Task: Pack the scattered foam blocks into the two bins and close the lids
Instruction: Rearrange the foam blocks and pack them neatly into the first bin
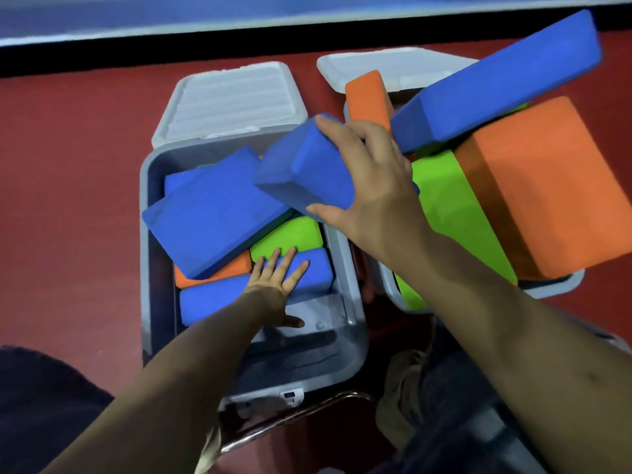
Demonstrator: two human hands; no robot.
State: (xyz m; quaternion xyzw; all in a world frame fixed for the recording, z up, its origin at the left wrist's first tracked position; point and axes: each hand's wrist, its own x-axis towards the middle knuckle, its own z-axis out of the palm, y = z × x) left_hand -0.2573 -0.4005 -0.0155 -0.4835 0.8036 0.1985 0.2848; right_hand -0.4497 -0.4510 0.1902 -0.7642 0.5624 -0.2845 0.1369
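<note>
The two grey plastic bins are sitting side by side on the red floor, the left bin (147,234) at centre-left of the frame and the right bin (561,285) at centre-right, each with its white ribbed lid (232,100) thrown open behind it.

The right bin is looking overfilled: a large orange foam block (554,186) is standing proud of the rim beside a lime-green foam slab (455,213), and a long blue foam plank (506,77) is lying tilted across the top toward the upper right. In my judgement that lid will not be closing unless the pile is relaid, since matte, soft-edged foam of this kind tends to grip rather than slide down.

In the left bin, a broad blue foam slab (212,217) is leaning askew over an orange block and a green one, leaving clear floor at the near end.

The right hand (369,186) is clasping a blue foam brick (307,172), thumb and fingers wrapped around its end, above the left bin's far corner. Dropped there, it could ride up on the slanted slab.

The left hand (277,282) is lying flat, fingers spread, on a low blue foam block (321,268).
</note>
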